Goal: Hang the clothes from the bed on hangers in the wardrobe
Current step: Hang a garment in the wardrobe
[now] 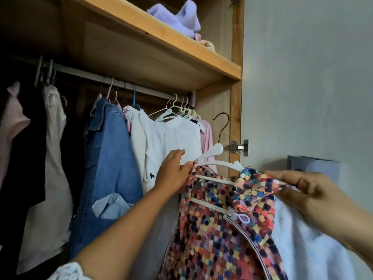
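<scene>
A multicoloured checked garment (218, 225) hangs over a white plastic hanger (214, 158) with a dark metal hook (222, 124), held in front of the wardrobe's right side. My left hand (173, 168) pinches the garment's left shoulder at the hanger's end. My right hand (302, 188) pinches the garment's right shoulder, blurred. The wardrobe rail (141, 88) runs above, carrying several hung clothes.
On the rail hang a denim shirt (109, 154), white tops (171, 142), a pink top (207, 138) and darker clothes at left. A wooden shelf (181, 51) above holds a lilac fleece (177, 17). The grey wardrobe door (302, 77) stands open at right, with white cloth (302, 249) below it.
</scene>
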Motion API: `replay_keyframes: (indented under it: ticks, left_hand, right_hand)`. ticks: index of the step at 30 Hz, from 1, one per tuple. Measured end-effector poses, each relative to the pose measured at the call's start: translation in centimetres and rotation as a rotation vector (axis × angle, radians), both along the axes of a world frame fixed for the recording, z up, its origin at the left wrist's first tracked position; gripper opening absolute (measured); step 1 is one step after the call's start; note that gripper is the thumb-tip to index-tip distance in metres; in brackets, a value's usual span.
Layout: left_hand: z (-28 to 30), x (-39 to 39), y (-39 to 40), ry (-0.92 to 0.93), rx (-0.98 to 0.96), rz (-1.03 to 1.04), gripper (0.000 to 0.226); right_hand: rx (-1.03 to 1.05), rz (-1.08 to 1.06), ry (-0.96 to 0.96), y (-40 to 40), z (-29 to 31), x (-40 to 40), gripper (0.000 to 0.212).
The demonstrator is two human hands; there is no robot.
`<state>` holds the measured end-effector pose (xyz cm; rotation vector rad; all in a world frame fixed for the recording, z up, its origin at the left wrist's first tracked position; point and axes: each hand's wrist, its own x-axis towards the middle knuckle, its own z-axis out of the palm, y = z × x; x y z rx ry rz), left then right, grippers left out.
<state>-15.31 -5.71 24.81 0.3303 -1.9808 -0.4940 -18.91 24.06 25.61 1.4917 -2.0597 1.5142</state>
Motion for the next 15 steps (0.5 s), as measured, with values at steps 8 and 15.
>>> replay_keyframes:
  ticks: [8,15]
  left_hand:
    - [4.2,-3.1,-7.5,-0.059,-0.216,0.203,0.044]
    - [5.6,-3.3,-13.2,-0.34,-0.53,0.475,0.056]
  right_hand:
    - [-0.033,-0.005,0.161,-8.2,5.3,-3.5,0.036]
    - [-0.071,0.005,0.244,-16.1,9.7,-6.2,0.021]
